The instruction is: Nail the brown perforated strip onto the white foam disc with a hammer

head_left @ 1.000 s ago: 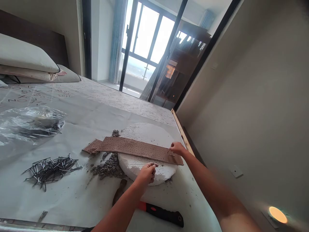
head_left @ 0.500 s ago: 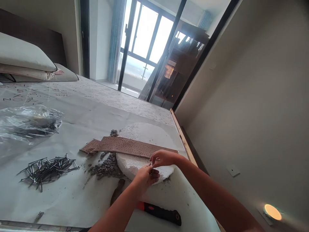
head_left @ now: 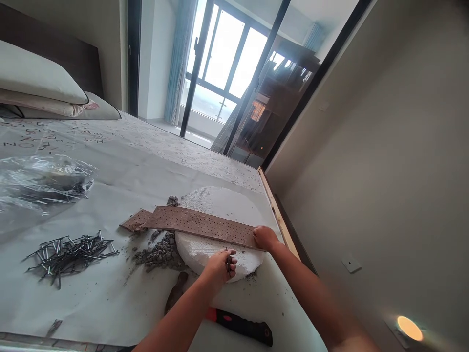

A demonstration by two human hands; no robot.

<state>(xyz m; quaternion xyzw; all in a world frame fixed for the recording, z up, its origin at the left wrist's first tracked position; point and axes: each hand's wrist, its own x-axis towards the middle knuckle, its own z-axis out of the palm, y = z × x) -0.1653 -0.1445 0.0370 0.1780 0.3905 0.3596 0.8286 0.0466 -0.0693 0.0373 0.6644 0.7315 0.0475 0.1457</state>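
Head view: dark nails (head_left: 228,264) are grasped in the left hand (head_left: 219,266), over the near part of the white foam disc (head_left: 229,199). The perforated brown strip (head_left: 205,225) is laid across the disc, its left end reaching over grey rubble (head_left: 164,255). Fingers of the right hand (head_left: 266,238) are curled at its right end; whether a nail is pinched there cannot be told. Judged risks: strip tipped or slid by uneven pressing at that end; nails spilled by a loosened left grasp.
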